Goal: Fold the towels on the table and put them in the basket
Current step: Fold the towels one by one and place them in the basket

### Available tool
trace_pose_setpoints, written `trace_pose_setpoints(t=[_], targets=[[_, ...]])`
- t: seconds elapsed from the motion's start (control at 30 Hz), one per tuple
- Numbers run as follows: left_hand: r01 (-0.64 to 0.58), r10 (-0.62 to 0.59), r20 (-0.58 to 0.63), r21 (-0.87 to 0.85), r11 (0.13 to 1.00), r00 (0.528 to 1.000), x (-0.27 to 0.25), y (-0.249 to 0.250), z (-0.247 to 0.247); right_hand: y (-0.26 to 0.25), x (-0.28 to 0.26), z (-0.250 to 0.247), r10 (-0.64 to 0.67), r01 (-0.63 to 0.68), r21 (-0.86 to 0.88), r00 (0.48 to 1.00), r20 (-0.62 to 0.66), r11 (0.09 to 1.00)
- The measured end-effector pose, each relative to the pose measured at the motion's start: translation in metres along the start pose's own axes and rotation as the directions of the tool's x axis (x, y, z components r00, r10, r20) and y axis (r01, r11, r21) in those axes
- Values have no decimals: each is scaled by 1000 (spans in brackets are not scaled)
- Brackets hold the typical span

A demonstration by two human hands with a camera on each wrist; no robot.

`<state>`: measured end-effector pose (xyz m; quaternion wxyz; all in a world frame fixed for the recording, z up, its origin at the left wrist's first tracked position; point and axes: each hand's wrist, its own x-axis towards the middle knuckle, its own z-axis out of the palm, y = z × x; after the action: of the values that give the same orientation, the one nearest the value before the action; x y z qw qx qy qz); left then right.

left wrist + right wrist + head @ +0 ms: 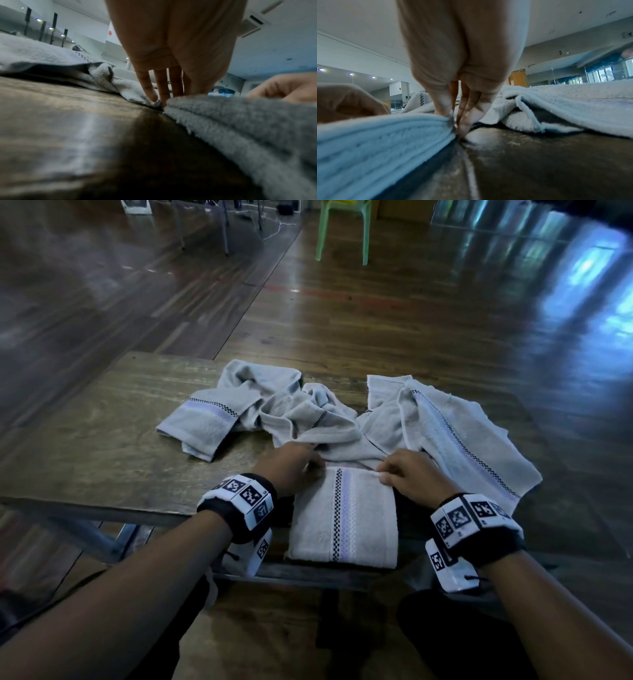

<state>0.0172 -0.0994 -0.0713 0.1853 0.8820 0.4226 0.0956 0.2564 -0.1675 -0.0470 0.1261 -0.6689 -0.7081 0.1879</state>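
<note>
A grey folded towel [342, 518] with a checked stripe lies at the table's front edge, partly overhanging it. My left hand [317, 469] pinches its far left corner, thumb on top and fingers [149, 92] down at the side against the wood. At the far right corner my right hand [382, 475] pinches the hem the same way, with the thumb [441, 106] on the towel [376, 135]. Behind it lie three loose towels: one at the left [212, 419], a crumpled one in the middle [308, 416], and one spread at the right [455, 433]. No basket is in view.
The wooden table [102, 440] shows bare wood to the left of the towels. Its far edge runs just behind the pile. On the wooden floor beyond stand a green plastic chair [342, 227] and some metal table legs [224, 231].
</note>
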Motion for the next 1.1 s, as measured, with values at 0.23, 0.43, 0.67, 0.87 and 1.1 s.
trace_pose_setpoints(t=[0.23,0.43,0.67,0.87,1.1], targets=[[77,-78,-33,-35,996,996,5,7,1,1,-1,6,-20,22,30,996,-88,999],[106,-108,-103,-20,994,989,2,15,4,2,0,12,-51,49,-18,987,-152,999],[-9,42,-171,188,982,984,-19,48,12,-12,-15,27,-167,29,-530,962,-216,848],[36,-5,-133,234,972,991,-44,62,53,-27,-47,54,18,-82,-435,988,-150,897],[120,-106,-83,187,975,991,-46,52,61,-16,-50,70,174,-191,-271,981,-87,944]])
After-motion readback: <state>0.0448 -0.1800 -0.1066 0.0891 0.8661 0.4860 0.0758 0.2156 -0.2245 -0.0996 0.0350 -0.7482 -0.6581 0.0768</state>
